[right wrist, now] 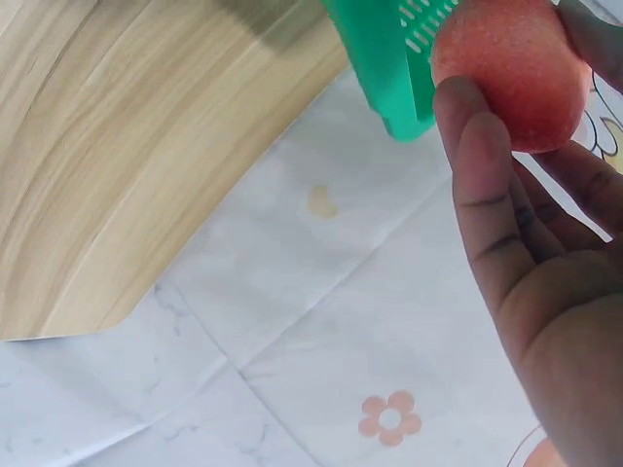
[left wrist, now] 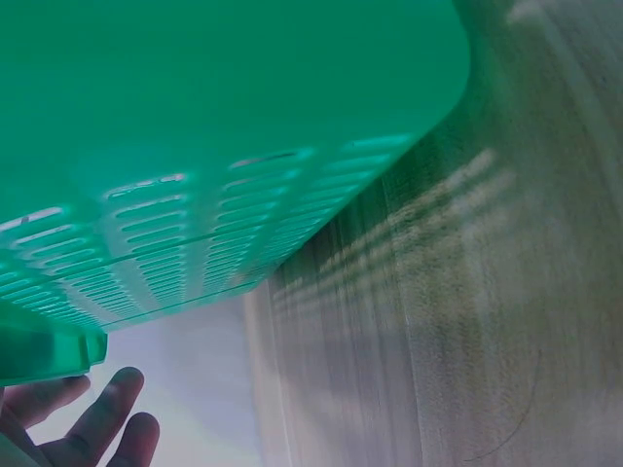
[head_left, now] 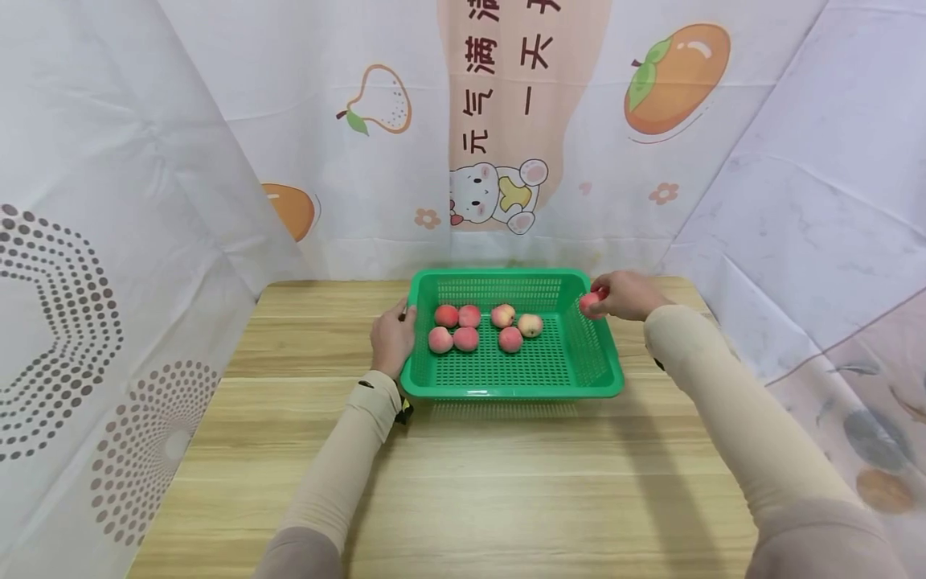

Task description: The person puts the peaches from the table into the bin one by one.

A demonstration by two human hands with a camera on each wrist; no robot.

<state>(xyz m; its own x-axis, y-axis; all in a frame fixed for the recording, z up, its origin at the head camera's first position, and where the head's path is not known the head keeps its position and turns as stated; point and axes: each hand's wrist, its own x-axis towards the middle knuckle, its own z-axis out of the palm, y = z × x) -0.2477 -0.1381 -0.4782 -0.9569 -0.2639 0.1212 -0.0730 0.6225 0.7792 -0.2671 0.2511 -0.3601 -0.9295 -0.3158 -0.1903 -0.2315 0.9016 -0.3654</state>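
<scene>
A green plastic basket (head_left: 510,392) stands on the wooden table, with several red and yellowish peaches (head_left: 466,338) lying on its slotted floor. My left hand (head_left: 393,339) holds the basket's left rim from outside. In the left wrist view, its fingers (left wrist: 101,413) reach under the rim, and the thumb is hidden there. Over the basket's right side, my right hand (head_left: 631,295) pinches a red peach (right wrist: 513,73) between thumb and fingertips, close to the rim. That peach is raised above the others. A gap separates the left group of peaches from three near the middle.
The light wooden table (head_left: 492,490) extends in front of the basket and to both sides. Behind it hangs a white printed curtain (head_left: 376,185), close to the table's back edge. More sheets hang at the left and right.
</scene>
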